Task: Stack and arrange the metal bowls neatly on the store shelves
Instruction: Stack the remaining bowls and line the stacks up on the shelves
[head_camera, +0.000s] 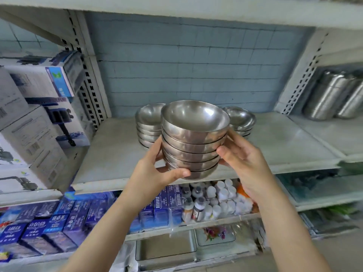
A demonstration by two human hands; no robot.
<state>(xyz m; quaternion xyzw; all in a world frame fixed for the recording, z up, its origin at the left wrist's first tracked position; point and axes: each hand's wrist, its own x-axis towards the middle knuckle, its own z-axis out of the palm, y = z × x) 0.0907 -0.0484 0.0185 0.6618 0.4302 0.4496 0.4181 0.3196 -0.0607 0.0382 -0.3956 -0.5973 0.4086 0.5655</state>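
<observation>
**Bowl stack in transit to shelf**

Store shelving with a blue tiled back; the middle shelf (275, 142) carries two bowl stacks, rear left (149, 122) and rear right (240, 119). A third stack (193, 138) is held in front of them, above the shelf edge: left hand (157, 173) cups its base, right hand (243, 154) grips its side. Judged step: placing. Next: set it down level, beside the others, without knocking them.

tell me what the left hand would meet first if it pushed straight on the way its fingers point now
Beyond the held stack it grips, the left hand points forward toward the back-left bowl stack on the shelf; it would likely meet that first, though depth is unclear.
</observation>
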